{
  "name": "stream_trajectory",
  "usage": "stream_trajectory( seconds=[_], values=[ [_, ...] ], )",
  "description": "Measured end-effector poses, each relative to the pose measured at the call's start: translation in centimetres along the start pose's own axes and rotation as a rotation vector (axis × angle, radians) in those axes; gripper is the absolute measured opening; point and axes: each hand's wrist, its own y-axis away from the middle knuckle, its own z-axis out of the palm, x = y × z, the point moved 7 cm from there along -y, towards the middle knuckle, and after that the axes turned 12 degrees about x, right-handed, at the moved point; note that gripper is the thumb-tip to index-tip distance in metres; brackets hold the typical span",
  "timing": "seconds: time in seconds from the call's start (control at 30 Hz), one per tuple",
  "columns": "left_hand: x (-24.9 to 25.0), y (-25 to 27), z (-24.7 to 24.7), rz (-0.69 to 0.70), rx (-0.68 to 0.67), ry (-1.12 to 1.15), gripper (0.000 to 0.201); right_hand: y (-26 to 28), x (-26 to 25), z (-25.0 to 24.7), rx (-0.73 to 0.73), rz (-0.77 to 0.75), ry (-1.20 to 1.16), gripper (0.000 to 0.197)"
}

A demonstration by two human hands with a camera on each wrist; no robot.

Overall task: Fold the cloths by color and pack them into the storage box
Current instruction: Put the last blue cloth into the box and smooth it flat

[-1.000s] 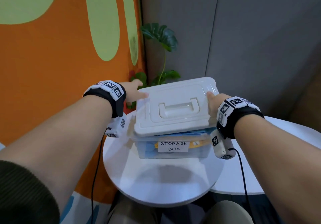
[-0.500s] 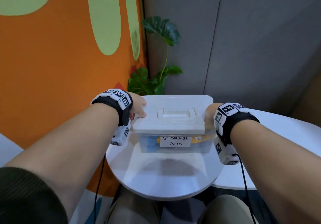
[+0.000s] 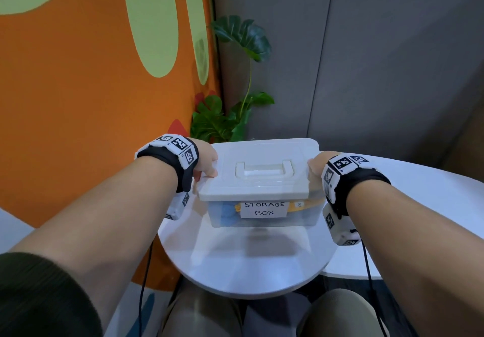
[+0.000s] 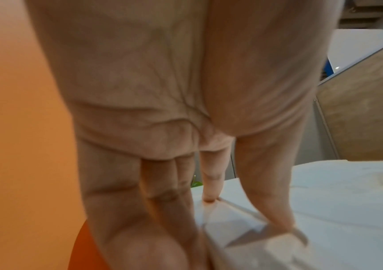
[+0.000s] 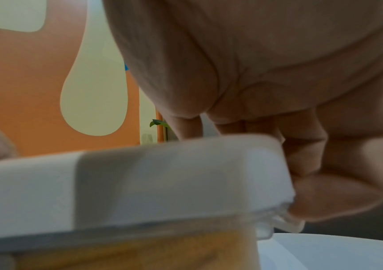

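The clear storage box (image 3: 264,219) with a "STORAGE BOX" label stands on a small round white table (image 3: 248,266). Its white lid (image 3: 262,182) lies flat on top. Through the wall I see a blue cloth (image 3: 225,212) at the left and a yellow cloth (image 3: 305,204) at the right. My left hand (image 3: 207,164) grips the lid's left edge; in the left wrist view the left hand (image 4: 247,213) has its thumb on the lid (image 4: 336,219) and fingers down the side. My right hand (image 3: 315,165) grips the right edge, with the right hand's fingers (image 5: 306,160) curled round the lid (image 5: 162,182) above the yellow cloth (image 5: 139,252).
A second white table (image 3: 432,192) adjoins on the right. A leafy plant (image 3: 222,119) stands behind the box in the corner. An orange and green wall (image 3: 78,101) runs along the left, and grey panels (image 3: 366,62) stand behind. My knees are below the table's near edge.
The lid, tilted above the box a second ago, has come down flat onto it. Both hands lowered with it and stay on its ends.
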Motion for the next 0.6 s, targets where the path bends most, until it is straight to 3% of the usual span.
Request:
stream_trajectory(
  seconds=[0.2, 0.4, 0.5, 0.6],
  values=[
    [-0.8, -0.7, 0.0, -0.02, -0.034, 0.075, 0.061, -0.3, 0.2, 0.5, -0.047, 0.001, -0.026, 0.034],
    [-2.8, -1.1, 0.5, -0.166, -0.001, 0.074, 0.076, 1.3, 0.7, 0.1, -0.003, 0.02, -0.143, 0.025],
    [-3.8, -1.5, 2.1, -0.246, -0.117, 0.265, 0.065, 2.4, 0.5, -1.3, 0.084, 0.063, -0.263, 0.038],
    [-4.0, -2.0, 2.4, -0.28, -0.105, 0.387, 0.043, 2.2, 0.4, -1.8, 0.06, 0.038, -0.066, 0.027]
  ],
)
